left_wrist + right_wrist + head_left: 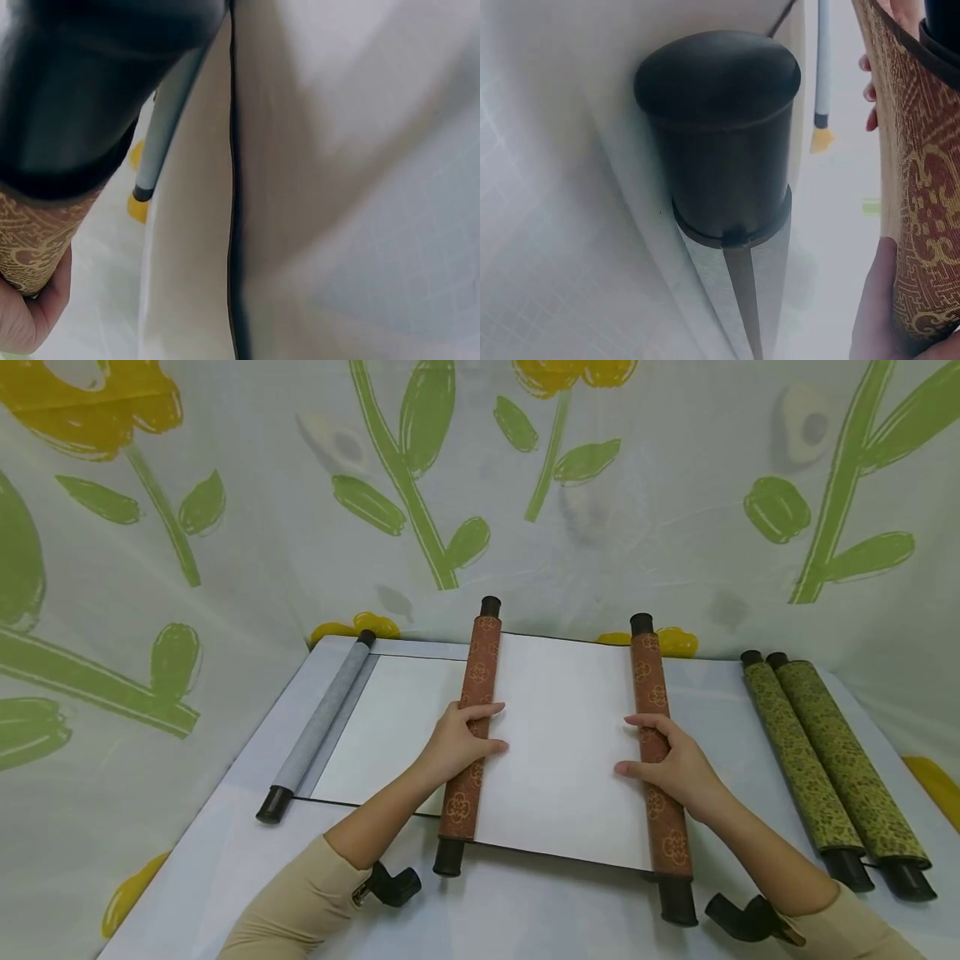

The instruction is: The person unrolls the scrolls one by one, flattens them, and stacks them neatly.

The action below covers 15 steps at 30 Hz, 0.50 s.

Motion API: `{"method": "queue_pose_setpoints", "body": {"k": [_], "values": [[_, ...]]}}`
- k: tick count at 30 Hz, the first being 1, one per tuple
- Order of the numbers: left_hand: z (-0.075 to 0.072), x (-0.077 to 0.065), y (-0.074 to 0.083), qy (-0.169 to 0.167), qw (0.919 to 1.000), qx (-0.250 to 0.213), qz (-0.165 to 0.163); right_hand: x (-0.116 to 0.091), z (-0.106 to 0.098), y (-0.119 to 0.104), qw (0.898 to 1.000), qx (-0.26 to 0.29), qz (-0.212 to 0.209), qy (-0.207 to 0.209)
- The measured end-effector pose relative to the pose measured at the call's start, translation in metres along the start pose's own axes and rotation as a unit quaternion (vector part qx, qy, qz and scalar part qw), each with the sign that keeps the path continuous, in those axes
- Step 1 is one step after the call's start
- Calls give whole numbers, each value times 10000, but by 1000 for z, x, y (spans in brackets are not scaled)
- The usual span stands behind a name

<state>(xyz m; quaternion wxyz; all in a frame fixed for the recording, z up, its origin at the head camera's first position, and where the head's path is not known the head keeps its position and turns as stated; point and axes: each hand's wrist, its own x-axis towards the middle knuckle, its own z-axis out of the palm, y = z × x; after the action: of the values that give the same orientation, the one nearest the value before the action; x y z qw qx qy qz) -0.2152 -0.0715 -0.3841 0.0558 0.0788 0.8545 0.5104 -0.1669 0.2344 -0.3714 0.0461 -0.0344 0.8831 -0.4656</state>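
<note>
A scroll with reddish-brown, flower-patterned rollers and black end knobs is partly unrolled in the head view. Blank white paper (562, 752) stretches between the rollers. My left hand (459, 742) grips the left roller (458, 806) near its middle, thumb and finger reaching over its inner side. On the other side, my right hand (678, 768) holds the right roller (670, 842) the same way. The left wrist view shows a large black knob (82, 97) above the patterned roller, with part of a hand (34, 319). Fingers (874, 300) wrap the brocade roller (930, 217) in the right wrist view.
A grey scroll (322, 722) lies partly open at the left, its pale sheet (397, 727) running under the brown one. Two green patterned scrolls (802, 760) (855, 764) lie side by side at right. A black knob (720, 135) on a pale roller appears close up.
</note>
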Motion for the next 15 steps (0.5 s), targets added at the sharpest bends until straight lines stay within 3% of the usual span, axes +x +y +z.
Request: {"method": "queue_pose_setpoints", "body": {"k": [15], "values": [[-3, 2, -4, -83, 9996, 273, 47, 0, -4, 3, 9994, -59, -8, -348]]}}
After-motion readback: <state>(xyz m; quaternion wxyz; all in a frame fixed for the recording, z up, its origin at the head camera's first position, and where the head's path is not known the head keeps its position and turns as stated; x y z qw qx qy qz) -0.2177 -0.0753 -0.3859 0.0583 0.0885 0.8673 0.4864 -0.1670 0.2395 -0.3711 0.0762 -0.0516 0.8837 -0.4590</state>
